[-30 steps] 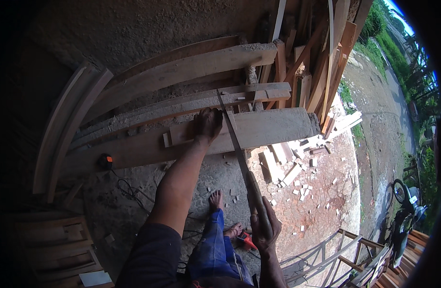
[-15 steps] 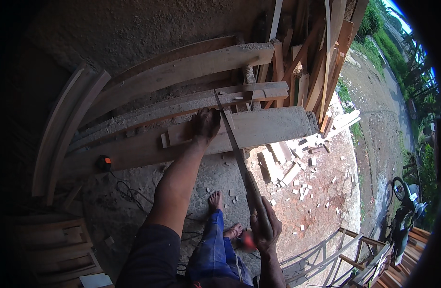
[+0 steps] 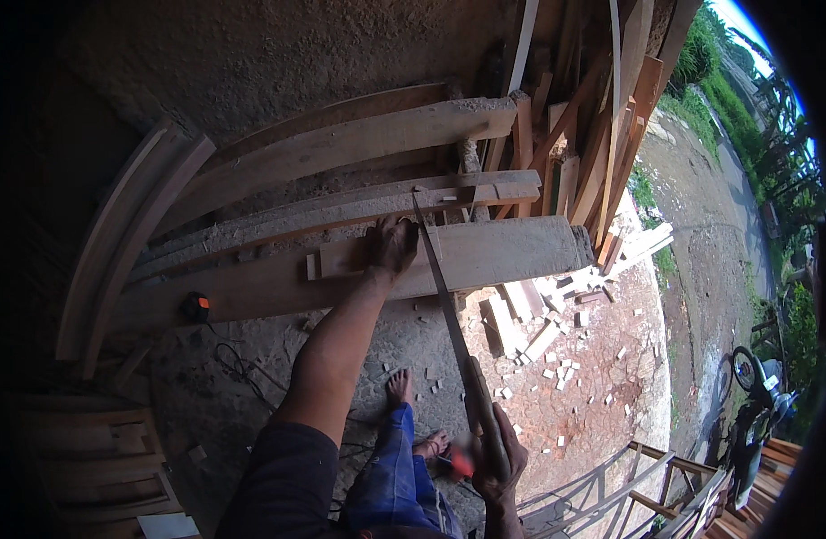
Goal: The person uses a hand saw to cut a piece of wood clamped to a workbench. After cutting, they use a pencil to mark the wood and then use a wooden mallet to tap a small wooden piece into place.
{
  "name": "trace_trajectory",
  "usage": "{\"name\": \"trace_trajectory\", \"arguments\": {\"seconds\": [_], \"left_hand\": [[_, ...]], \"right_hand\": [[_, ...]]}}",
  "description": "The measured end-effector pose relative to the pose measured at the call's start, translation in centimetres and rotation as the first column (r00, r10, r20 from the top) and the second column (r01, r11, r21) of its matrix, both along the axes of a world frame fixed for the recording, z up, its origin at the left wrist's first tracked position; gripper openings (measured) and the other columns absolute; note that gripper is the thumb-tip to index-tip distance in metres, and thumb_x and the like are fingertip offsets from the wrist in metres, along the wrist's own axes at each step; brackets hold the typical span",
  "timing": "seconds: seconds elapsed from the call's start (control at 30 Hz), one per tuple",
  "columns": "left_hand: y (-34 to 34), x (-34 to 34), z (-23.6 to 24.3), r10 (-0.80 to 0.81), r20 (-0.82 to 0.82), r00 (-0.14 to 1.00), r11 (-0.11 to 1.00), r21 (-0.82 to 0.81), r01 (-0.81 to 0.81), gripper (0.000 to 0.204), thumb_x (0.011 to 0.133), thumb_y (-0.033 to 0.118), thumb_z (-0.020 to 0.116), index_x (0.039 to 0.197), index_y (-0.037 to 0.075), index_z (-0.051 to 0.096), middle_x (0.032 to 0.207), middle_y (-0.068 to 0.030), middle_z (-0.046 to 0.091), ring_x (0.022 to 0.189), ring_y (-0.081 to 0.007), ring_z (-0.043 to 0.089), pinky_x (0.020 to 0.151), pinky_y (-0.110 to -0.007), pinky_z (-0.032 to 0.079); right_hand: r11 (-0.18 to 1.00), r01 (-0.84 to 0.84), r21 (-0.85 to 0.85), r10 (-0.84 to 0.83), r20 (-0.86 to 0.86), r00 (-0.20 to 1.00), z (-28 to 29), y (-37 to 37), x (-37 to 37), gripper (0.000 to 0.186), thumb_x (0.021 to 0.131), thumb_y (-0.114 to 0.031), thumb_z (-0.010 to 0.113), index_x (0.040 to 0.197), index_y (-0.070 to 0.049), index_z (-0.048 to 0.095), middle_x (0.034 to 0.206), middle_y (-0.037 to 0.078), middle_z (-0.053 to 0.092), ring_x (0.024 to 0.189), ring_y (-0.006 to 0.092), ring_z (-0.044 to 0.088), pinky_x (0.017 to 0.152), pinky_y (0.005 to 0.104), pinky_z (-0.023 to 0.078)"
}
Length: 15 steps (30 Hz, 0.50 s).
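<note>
My right hand (image 3: 505,463) is closed around the handle of a handsaw (image 3: 449,307), low and right of the middle. The long, narrowing blade slants up and away to the left, and its tip lies over the far strips of wood. My left hand (image 3: 395,246) is closed over a short piece of wood (image 3: 344,258), bearing it down on a wide plank (image 3: 512,247). The blade crosses just right of my left knuckles, at that piece's right end. My left fingertips are partly hidden.
Longer boards (image 3: 341,144) run behind the plank. Upright timber (image 3: 602,171) leans at the back right. Wood offcuts (image 3: 521,328) litter the floor beyond the plank's right part. An orange and black tape measure (image 3: 197,307) sits at left, near a dark cable (image 3: 240,364). My bare foot (image 3: 399,388) is below.
My right hand has drawn the saw back toward my body. My left hand stays on the short piece of wood. The whole view has shifted slightly, so the boards appear lower.
</note>
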<state>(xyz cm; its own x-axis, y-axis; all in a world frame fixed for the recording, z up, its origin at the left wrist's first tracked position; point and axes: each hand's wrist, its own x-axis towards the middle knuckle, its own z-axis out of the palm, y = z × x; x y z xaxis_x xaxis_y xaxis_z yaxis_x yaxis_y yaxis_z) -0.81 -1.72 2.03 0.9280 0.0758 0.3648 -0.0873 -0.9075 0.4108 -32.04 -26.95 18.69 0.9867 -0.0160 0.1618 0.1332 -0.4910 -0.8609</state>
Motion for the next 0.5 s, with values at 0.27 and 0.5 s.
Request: {"name": "trace_trajectory", "arguments": {"seconds": [0.27, 0.5], "left_hand": [[0.8, 1.1, 0.2, 0.025, -0.084, 0.996, 0.998, 0.066, -0.02, 0.028, 0.101, 0.027, 0.053, 0.088, 0.007, 0.068, 0.098, -0.0166, 0.068, 0.099, -0.0365, 0.065, 0.083, -0.052, 0.052], [0.8, 0.9, 0.5, 0.084, -0.107, 0.991, 0.96, 0.275, -0.051, 0.035, 0.105, 0.032, 0.046, 0.092, 0.008, 0.068, 0.094, -0.0123, 0.07, 0.097, -0.0318, 0.068, 0.085, -0.05, 0.053]], "right_hand": [[0.994, 0.106, 0.013, -0.107, 0.099, 0.989, -4.0, 2.6, 3.2, 0.049, 0.102, -0.023, 0.063, 0.14, 0.006, 0.055, 0.1, 0.014, 0.072, 0.067, 0.0135, 0.067, 0.059, 0.029, 0.054], [0.994, 0.112, -0.005, -0.112, 0.001, 0.994, -1.6, 2.4, 3.8, 0.049, 0.096, -0.016, 0.072, 0.138, 0.005, 0.058, 0.1, 0.013, 0.074, 0.069, 0.0161, 0.071, 0.062, 0.0298, 0.057]]}}
